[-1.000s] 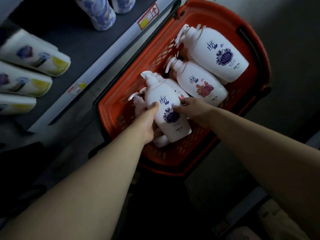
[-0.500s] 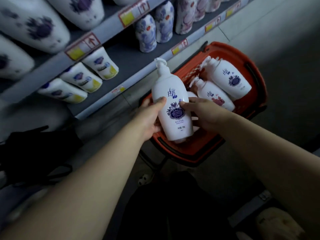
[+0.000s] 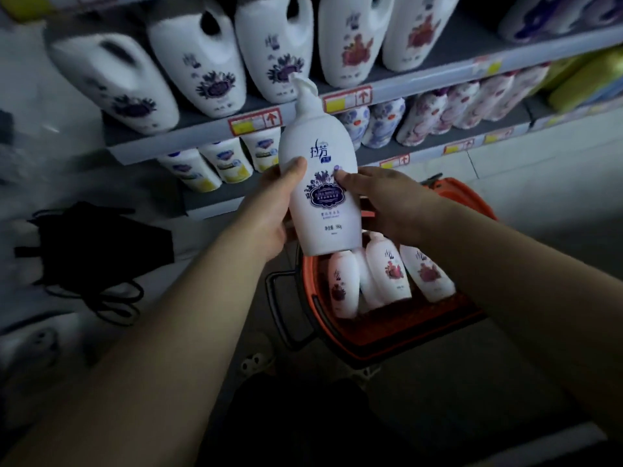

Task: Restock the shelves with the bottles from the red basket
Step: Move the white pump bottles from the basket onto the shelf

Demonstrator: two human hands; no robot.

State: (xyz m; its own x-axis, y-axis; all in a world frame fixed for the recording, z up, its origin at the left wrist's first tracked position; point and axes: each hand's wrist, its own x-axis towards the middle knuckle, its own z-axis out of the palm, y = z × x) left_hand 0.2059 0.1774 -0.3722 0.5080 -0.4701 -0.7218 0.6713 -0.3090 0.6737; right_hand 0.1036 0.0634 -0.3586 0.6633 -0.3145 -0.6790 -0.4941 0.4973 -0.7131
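I hold a white pump bottle [image 3: 320,183] with a purple flower label upright in front of the shelves. My left hand [image 3: 269,203] grips its left side, thumb on the front. My right hand [image 3: 387,200] holds its right side, thumb pressed on the label. Below it the red basket [image 3: 387,335] stands on the floor with three white bottles [image 3: 387,271] lying inside. The grey shelves [image 3: 209,133] behind carry rows of white jugs and bottles.
Large white handled jugs [image 3: 209,62] fill the upper shelf. Small yellow-banded bottles [image 3: 219,163] and blue-patterned bottles [image 3: 371,123] stand on the lower shelf. A black bag [image 3: 97,244] with straps lies on the floor at the left. Yellow packs [image 3: 590,75] sit at the far right.
Both hands have lifted the purple-label bottle out of the basket and up to shelf height. My view has tilted up from the basket toward the shelves.
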